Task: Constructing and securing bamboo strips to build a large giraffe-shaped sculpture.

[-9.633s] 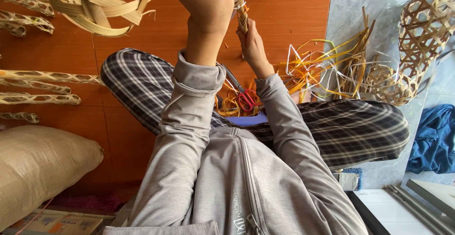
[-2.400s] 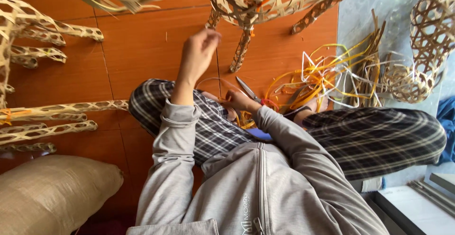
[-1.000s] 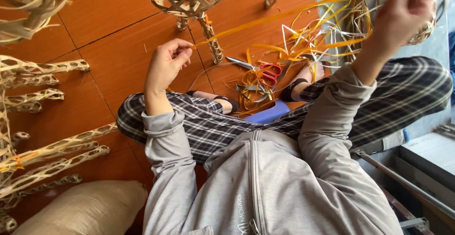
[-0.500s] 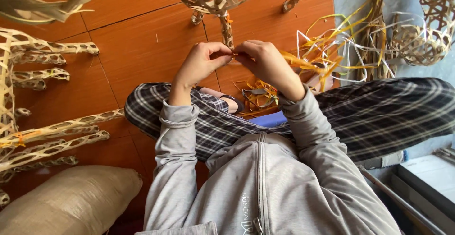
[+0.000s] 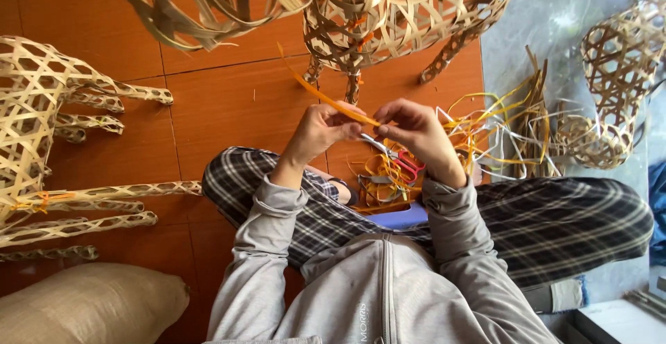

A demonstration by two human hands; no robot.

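Pinching a thin, flat orange strip of split cane (image 5: 333, 104) between both sets of fingertips, I hold it just above my lap; my left hand (image 5: 320, 132) is closed on it with thumb and forefinger pressed together near the middle of its length, and my right hand (image 5: 415, 132) grips the near end in the same way, knuckles bent, the two hands almost touching. From my left fingers the strip runs up and away to the left, its free tip pointing toward the pale woven cane figure with open lattice body and thin legs (image 5: 388, 18) that stands on the orange-brown tiled floor (image 5: 229, 108) in front of me; whether the tip touches that figure I cannot tell. Below my hands, between my crossed legs in dark checked trousers (image 5: 555, 219), lies a loose tangle of orange and yellow strips (image 5: 385, 177) with a pair of red-handled scissors (image 5: 406, 163) resting on it; a lilac flat pad (image 5: 402, 215) sits just beneath. To my right a heap of yellow and white strips (image 5: 499, 136) spreads beside a small open-weave basket form (image 5: 610, 73); to my left another woven lattice figure (image 5: 41, 129) lies on its side, and a tan cloth sack (image 5: 83, 302) rests near my elbow.
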